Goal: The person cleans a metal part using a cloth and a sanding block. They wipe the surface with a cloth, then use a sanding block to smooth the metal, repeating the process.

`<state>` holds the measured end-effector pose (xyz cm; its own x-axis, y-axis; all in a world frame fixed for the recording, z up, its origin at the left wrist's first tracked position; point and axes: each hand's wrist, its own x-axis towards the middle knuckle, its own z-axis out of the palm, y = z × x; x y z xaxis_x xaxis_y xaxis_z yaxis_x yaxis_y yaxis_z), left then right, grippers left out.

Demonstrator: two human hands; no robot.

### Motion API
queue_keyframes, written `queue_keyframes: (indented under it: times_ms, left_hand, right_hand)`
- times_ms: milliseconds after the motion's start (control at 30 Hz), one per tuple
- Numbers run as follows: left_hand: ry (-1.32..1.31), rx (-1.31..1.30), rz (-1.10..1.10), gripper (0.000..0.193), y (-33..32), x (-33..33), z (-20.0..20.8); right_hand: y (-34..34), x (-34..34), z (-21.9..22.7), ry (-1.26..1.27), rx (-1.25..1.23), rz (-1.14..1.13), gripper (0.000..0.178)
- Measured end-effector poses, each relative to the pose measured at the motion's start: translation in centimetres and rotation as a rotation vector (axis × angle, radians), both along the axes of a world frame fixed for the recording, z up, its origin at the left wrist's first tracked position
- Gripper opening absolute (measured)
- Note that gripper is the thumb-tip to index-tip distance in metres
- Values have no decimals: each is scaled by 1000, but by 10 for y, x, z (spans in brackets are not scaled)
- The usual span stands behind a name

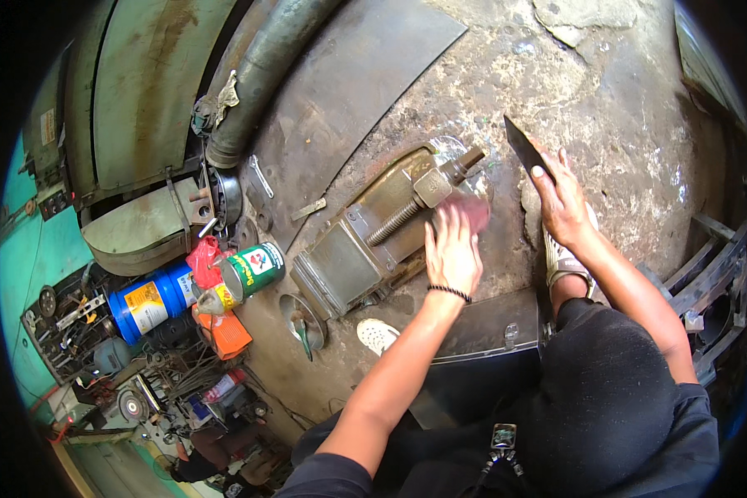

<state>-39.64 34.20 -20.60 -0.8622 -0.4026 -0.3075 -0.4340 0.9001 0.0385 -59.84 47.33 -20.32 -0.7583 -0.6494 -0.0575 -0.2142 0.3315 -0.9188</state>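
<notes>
A heavy metal machine vise (337,264) with a threaded screw lies on the floor in front of me. My left hand (451,254), with a dark bracelet at the wrist, reaches over the vise's screw end. Beneath its fingertips is a reddish thing (475,212) that looks like a rag, smeared by motion. Farther right, my right hand (563,203) grips a thin, dark flat plate (523,148) between thumb and fingers, tilted up off the floor. The plate and the vise are apart.
At left stand a green can (253,271), a blue bucket (151,304) and a red plastic bag (205,261). Nearer is a metal bowl (314,315) with a green-handled brush. A wrench (261,177) lies on a large metal sheet (353,83). A metal frame (710,274) stands right; another person (201,458) is lower left.
</notes>
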Motion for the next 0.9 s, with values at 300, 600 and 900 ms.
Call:
queue_keyframes:
  times_ms: [300, 600, 900]
  left_hand:
    - [347, 103, 341, 45, -25, 25, 52]
    - [150, -78, 109, 54, -54, -45, -17]
    - [-166, 9, 221, 52, -73, 26, 18]
  right_hand:
    - [6, 1, 2, -23, -42, 14, 46]
    - [-5, 6, -1, -23, -72, 0, 43]
    - [-4, 6, 2, -53, -94, 29, 44]
